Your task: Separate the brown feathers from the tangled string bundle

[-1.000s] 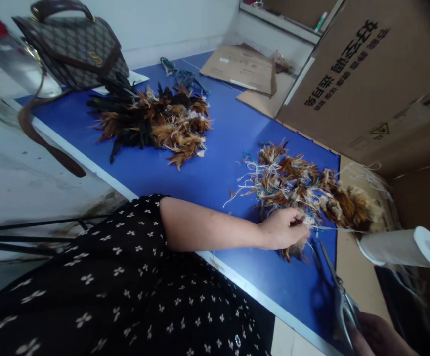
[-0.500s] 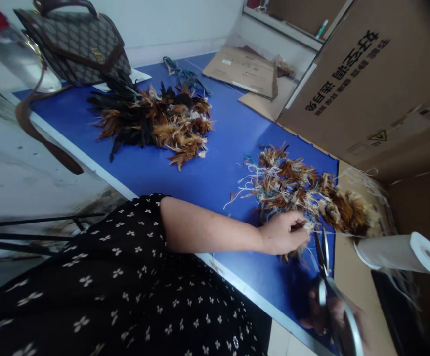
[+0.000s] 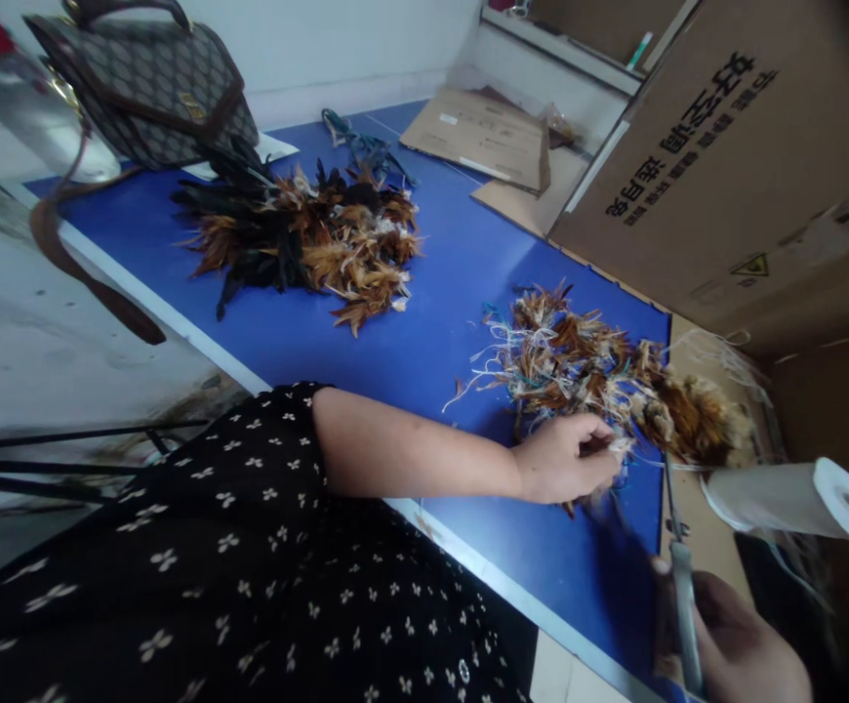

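Note:
My left hand (image 3: 567, 459) is closed in a pinch on a small feather bundle (image 3: 621, 447) with pale fluffy ends, just above the blue table (image 3: 424, 361). Beside it and partly under its fingers spreads a heap of brown feather bundles (image 3: 578, 356) tied with loose white and teal threads. My right hand (image 3: 739, 635) grips a pair of scissors (image 3: 680, 576) at the table's right edge. The scissors are seen edge-on, blades pointing away from me, a short gap from my left hand. Fingers behind the handles are partly hidden.
A white thread spool (image 3: 783, 496) lies at the right on cardboard. A large cardboard box (image 3: 688, 176) walls the right side. Farther left are a black and brown feather pile (image 3: 307, 234), a patterned handbag (image 3: 153, 88) and a clear bottle with a red cap (image 3: 36, 117).
My right hand has moved right with the scissors and turned them edge-on, away from the feather bundle. My left hand has shifted slightly right, still pinching the bundle.

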The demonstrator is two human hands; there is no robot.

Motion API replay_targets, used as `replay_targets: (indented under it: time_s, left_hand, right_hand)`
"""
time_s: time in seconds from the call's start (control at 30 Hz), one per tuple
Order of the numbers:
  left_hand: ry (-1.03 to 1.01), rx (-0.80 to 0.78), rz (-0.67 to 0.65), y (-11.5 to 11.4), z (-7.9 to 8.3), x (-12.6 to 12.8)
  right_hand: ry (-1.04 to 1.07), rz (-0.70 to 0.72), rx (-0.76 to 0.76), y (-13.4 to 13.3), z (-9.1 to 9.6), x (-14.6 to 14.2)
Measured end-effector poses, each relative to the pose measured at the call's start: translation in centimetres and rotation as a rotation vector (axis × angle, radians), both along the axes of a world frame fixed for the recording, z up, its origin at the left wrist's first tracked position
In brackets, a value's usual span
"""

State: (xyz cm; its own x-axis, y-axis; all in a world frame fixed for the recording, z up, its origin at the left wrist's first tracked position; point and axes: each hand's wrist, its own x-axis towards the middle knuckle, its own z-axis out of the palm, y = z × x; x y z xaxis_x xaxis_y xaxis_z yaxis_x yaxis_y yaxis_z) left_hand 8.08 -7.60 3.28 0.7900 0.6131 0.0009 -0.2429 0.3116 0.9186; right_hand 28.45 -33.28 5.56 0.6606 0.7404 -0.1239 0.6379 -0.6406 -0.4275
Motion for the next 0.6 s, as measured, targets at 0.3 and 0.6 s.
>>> replay_targets:
  time_s: [0.3, 0.6]
  left_hand:
    - [0.039, 0.568, 0.153, 9.0, 4.4, -4.5]
    - [0.904, 1.131, 0.488, 22.4, 1.7, -17.6]
  right_hand:
    - [-0.266, -0.087, -0.228, -3.3, 1.0, 3.5]
    - [-0.358, 0.067, -0.218, -1.5, 2.2, 5.5]
